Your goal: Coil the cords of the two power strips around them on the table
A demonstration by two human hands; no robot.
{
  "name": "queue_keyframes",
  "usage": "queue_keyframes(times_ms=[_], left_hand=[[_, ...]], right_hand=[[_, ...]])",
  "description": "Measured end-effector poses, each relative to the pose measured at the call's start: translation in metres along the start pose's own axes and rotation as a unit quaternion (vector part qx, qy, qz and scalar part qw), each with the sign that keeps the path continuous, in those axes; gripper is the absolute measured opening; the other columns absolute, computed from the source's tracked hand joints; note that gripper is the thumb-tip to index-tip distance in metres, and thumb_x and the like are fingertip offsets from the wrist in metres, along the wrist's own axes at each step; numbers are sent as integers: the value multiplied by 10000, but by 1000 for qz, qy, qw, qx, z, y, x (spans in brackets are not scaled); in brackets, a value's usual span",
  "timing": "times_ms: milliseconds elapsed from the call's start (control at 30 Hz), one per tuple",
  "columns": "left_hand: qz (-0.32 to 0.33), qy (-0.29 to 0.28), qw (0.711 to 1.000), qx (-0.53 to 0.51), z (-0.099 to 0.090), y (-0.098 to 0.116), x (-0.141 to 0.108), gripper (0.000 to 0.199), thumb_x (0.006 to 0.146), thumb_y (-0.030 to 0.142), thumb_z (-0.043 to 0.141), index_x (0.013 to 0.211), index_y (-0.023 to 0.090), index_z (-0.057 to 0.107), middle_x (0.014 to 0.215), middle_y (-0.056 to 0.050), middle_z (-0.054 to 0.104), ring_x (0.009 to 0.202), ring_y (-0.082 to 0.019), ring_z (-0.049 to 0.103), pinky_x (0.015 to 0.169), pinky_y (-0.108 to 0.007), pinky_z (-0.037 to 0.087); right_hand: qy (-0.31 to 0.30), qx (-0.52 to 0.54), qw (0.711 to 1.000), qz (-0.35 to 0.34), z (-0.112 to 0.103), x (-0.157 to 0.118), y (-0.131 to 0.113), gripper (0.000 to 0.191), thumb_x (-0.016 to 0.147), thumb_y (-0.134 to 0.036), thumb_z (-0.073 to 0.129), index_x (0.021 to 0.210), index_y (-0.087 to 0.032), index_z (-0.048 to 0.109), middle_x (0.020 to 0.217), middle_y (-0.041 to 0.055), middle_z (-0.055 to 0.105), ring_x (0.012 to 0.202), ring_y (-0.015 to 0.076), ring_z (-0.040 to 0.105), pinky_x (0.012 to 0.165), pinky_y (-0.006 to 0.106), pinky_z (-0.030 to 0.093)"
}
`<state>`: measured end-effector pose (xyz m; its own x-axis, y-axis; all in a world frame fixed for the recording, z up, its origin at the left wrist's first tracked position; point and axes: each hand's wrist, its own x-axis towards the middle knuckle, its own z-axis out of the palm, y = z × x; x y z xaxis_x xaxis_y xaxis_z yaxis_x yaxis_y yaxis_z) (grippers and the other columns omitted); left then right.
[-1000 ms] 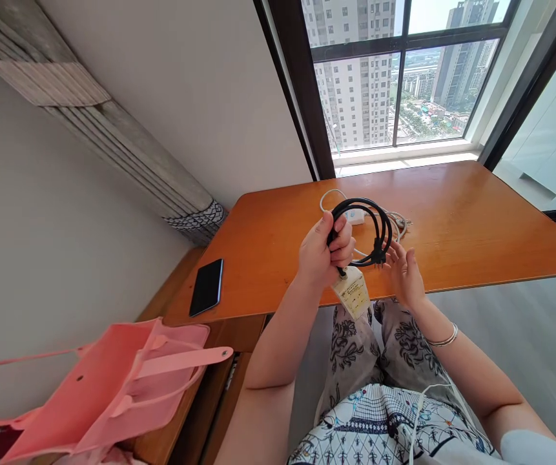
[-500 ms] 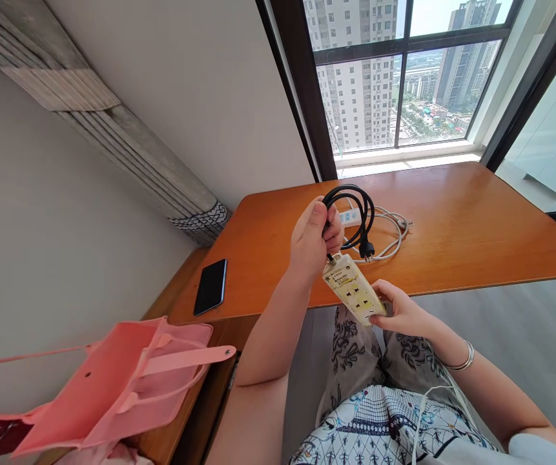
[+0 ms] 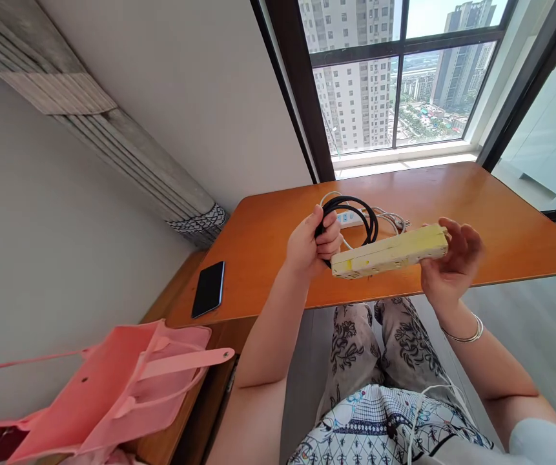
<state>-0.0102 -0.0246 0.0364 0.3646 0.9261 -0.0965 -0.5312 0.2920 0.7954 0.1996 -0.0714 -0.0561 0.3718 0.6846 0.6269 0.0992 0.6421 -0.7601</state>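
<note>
A yellowed power strip (image 3: 389,252) is held nearly level above the front part of the table, its narrow side facing me. My right hand (image 3: 452,261) grips its right end between thumb and fingers. Beside its left end, my left hand (image 3: 312,242) is closed around the coiled black cord (image 3: 372,223). The cord's plug is hidden behind the strip. Lying on the table behind them is a white power strip (image 3: 350,219) with blue-marked sockets, partly covered by the black loops. Its pale cable (image 3: 396,219) lies coiled to the right.
A black phone (image 3: 208,289) lies on the wooden table (image 3: 500,219) at the left. A pink bag (image 3: 113,381) stands open at the lower left. The window (image 3: 398,97) is beyond the table, and a tied curtain (image 3: 152,161) hangs at the left wall.
My right hand has moved up and right, swinging the strip's free end up from a downward slant to nearly level and turning its socket face away. My left hand keeps the cord.
</note>
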Motion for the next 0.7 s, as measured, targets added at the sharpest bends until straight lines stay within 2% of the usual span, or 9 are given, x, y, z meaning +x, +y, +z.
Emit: queue_keyframes(times_ms=[100,167,233,367,433,500,567,633,700], left_hand=[[-21,-6,998,-52,1,-5,3,447,996,452,479,662,197,324,489,109,148,331,-29,107,312,-128,82],[-36,-1,997,-72,-1,-10,7,435,1000,437,475,669,197,327,496,108,144,333,-30,104,308,-125,78],[-47,10,995,-85,-5,-16,10,422,997,420,486,673,195,334,502,106,149,337,-32,108,304,-119,85],[-30,18,994,-107,-17,-31,18,394,999,378,489,674,187,375,510,96,194,351,-38,155,301,-119,113],[-5,19,994,-107,-21,-43,21,382,1004,351,479,670,177,413,522,78,269,374,-45,241,314,-127,167],[23,32,995,-92,-23,-56,24,377,1008,312,464,661,163,458,567,40,396,450,-60,396,380,-133,312],[46,52,995,-70,-25,-66,24,388,1012,258,430,646,147,494,651,-8,513,577,-82,531,532,-157,461],[36,51,997,-52,-27,-70,24,427,1016,219,365,624,138,514,688,-34,556,630,-100,578,647,-200,519],[-18,22,999,-31,-31,-67,23,472,1018,252,318,617,136,537,658,-39,555,564,-113,555,636,-247,529]], right_hand=[[-74,155,977,128,31,6,-1,917,673,-926,519,1363,-322,493,1417,133,530,1422,353,409,1077,549,432],[-151,237,935,217,44,5,4,1007,611,-1004,433,1316,-294,546,1346,134,603,1387,352,462,1045,528,466],[-184,259,903,290,49,2,12,1032,580,-1026,412,1277,-283,574,1289,126,651,1330,337,524,1002,497,502],[-135,249,892,352,47,1,27,899,640,-964,494,1227,-290,589,1292,85,666,1269,293,578,971,435,533],[-103,257,886,372,45,4,31,802,683,-896,568,1203,-286,589,1270,69,677,1241,281,599,953,420,549],[-85,257,877,397,42,8,34,715,694,-816,658,1155,-273,594,1214,62,698,1187,279,631,912,415,572],[-81,250,869,419,39,12,38,660,683,-752,729,1104,-261,600,1152,58,716,1119,276,661,866,413,591],[-85,249,862,434,34,14,42,651,654,-731,769,1063,-250,613,1087,55,732,1045,268,684,834,406,602],[-101,247,855,445,28,14,45,640,632,-721,793,1014,-233,631,1022,58,745,970,260,702,812,399,607]])
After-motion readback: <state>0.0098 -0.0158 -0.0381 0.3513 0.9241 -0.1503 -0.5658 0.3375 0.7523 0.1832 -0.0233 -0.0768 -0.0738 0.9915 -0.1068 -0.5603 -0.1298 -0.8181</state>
